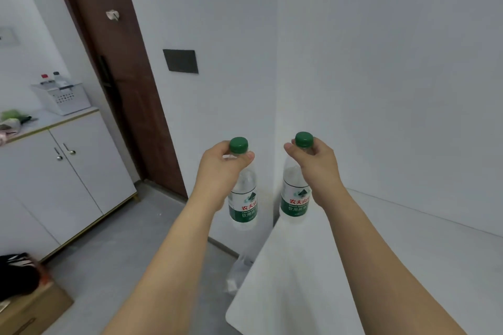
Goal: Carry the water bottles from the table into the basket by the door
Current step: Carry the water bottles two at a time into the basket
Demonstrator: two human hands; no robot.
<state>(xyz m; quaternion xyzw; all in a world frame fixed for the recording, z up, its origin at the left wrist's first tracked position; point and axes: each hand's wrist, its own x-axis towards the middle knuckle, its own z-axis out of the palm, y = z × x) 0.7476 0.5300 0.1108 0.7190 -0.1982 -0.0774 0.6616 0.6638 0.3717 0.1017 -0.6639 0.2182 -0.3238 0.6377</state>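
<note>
Two clear water bottles with green caps and green-and-red labels hang upright in the air. My left hand (pixel 217 168) grips the neck of the left bottle (pixel 243 198), which is out past the table's left edge, over the floor. My right hand (pixel 313 160) grips the neck of the right bottle (pixel 294 196), above the far left corner of the white table (pixel 353 266). A white perforated basket (pixel 64 96) stands on the white cabinet (pixel 68 168) at the left, beside the brown door (pixel 122 62); two bottles with a red and a dark cap show inside it.
Grey floor lies between the table and the cabinet. A clear plastic bag (pixel 239 272) sits on the floor against the table's left edge. A cardboard box with dark cloth on it (pixel 24 294) is at the lower left. Small items lie on the cabinet top.
</note>
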